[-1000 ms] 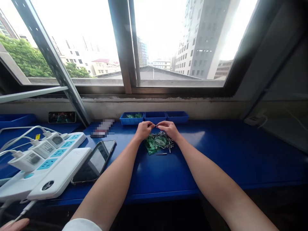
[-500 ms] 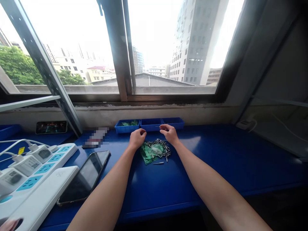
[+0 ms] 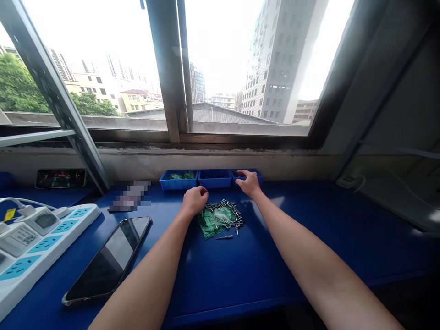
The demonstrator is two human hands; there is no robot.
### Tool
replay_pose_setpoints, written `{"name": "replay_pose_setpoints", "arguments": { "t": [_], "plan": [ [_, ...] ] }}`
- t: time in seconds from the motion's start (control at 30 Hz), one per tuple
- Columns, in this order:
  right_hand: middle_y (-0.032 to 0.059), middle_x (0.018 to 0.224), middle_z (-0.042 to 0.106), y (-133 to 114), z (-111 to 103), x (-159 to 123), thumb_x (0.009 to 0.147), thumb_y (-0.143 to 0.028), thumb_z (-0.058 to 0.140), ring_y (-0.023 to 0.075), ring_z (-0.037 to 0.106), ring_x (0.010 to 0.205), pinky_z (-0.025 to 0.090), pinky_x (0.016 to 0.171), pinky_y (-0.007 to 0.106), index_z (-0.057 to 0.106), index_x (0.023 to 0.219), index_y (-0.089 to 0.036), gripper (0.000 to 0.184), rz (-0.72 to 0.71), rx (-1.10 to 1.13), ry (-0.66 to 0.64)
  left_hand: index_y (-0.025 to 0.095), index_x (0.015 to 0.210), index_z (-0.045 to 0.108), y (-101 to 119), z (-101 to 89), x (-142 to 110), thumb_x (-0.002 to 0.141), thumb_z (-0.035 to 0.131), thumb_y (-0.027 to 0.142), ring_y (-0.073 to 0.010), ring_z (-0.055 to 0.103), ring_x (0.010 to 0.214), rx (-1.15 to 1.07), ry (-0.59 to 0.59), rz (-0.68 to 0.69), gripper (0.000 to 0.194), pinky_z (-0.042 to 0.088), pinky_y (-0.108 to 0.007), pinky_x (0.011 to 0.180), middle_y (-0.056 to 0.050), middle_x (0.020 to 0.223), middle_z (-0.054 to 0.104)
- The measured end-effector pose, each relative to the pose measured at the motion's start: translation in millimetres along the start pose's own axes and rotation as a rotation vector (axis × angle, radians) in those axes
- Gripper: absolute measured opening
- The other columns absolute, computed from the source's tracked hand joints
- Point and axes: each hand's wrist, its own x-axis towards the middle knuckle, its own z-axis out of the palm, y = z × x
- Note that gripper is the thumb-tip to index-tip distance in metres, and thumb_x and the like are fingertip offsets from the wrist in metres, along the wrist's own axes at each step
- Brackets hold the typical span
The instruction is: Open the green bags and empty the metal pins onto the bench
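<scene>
My right hand [image 3: 249,183] is over the right-hand blue bin [image 3: 259,180], thumb and forefinger apart. A thin dark sliver shows by its fingertips, too small to tell whether it touches them. My left hand [image 3: 195,200] hovers at the left of the pile, fingers curled together; anything in them is hidden. Below and between the hands lies a green plastic bag [image 3: 210,228] with a heap of thin metal pins [image 3: 236,214] on and around it. One loose metal pin [image 3: 224,237] lies in front of the bag.
The middle blue bin [image 3: 215,185] and left blue bin [image 3: 178,184], which holds green packets, stand along the wall. To the left are a phone [image 3: 110,261], a white power strip [image 3: 48,247] and a propped screen [image 3: 61,178]. A metal post [image 3: 79,142] rises beside them.
My right hand has moved right and away from me, from above the pile with a pin in its fingers to the right bin; its fingers have spread. My left hand stays nearly still.
</scene>
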Motion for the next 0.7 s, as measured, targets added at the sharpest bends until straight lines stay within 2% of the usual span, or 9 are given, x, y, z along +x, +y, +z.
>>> {"name": "replay_pose_setpoints", "arguments": {
  "t": [0.23, 0.4, 0.47, 0.53, 0.6, 0.7],
  "plan": [
    [0.0051, 0.113, 0.063, 8.1, -1.2, 8.7, 0.066, -0.024, 0.054, 0.0272, 0.04, 0.114, 0.034, 0.095, 0.039, 0.06, 0.115, -0.019, 0.049, -0.041, -0.125, 0.084, 0.02, 0.086, 0.068, -3.7, 3.8, -0.1, 0.078, 0.048, 0.032, -0.0211, 0.062, 0.089, 0.036, -0.041, 0.015, 0.025, 0.044, -0.027, 0.077, -0.006, 0.093, 0.07],
    [0.0084, 0.133, 0.048, 12.1, 8.1, 7.3, 0.064, -0.03, 0.059, 0.0356, 0.034, 0.117, 0.033, 0.091, 0.048, 0.049, 0.129, -0.024, 0.066, 0.036, -0.241, -0.011, 0.02, 0.089, 0.068, -4.0, 2.2, 1.1, 0.077, 0.049, 0.031, -0.021, 0.062, 0.091, 0.047, -0.044, 0.002, 0.025, 0.044, -0.026, 0.078, -0.007, 0.095, 0.07],
    [0.0107, 0.136, 0.044, 10.9, 13.2, 0.1, 0.065, -0.03, 0.058, 0.0371, 0.033, 0.118, 0.032, 0.09, 0.051, 0.047, 0.131, -0.024, 0.067, 0.061, -0.251, 0.024, 0.02, 0.09, 0.069, -4.0, 0.8, 2.1, 0.077, 0.048, 0.03, -0.0217, 0.062, 0.091, 0.044, -0.044, -0.004, 0.026, 0.045, -0.027, 0.079, -0.007, 0.095, 0.07],
    [0.011, 0.131, 0.049, 8.5, 19.5, -9.6, 0.068, -0.027, 0.055, 0.0346, 0.035, 0.117, 0.033, 0.092, 0.048, 0.049, 0.129, -0.021, 0.062, 0.035, -0.216, 0.086, 0.02, 0.09, 0.069, -4.3, -0.4, 3.3, 0.076, 0.048, 0.029, -0.0228, 0.062, 0.092, 0.037, -0.06, -0.011, 0.027, 0.045, -0.027, 0.08, -0.007, 0.095, 0.07],
    [0.0091, 0.12, 0.057, 6.1, 26.4, -19.6, 0.069, -0.023, 0.052, 0.0294, 0.041, 0.111, 0.035, 0.092, 0.042, 0.056, 0.12, -0.02, 0.051, -0.029, -0.159, 0.089, 0.02, 0.089, 0.07, -5.0, -0.9, 4.4, 0.074, 0.049, 0.029, -0.0239, 0.062, 0.093, 0.027, -0.1, -0.015, 0.028, 0.045, -0.028, 0.081, -0.007, 0.096, 0.07],
    [0.0058, 0.099, 0.065, 4.4, 35.1, -31.3, 0.072, -0.025, 0.052, 0.023, 0.05, 0.099, 0.039, 0.089, 0.034, 0.066, 0.101, -0.02, 0.032, -0.132, -0.119, -0.062, 0.021, 0.087, 0.072, -6.3, -0.5, 5.1, 0.07, 0.052, 0.029, -0.0247, 0.062, 0.093, 0.01, -0.199, -0.001, 0.027, 0.046, -0.027, 0.082, -0.006, 0.095, 0.07]
  ]
}}
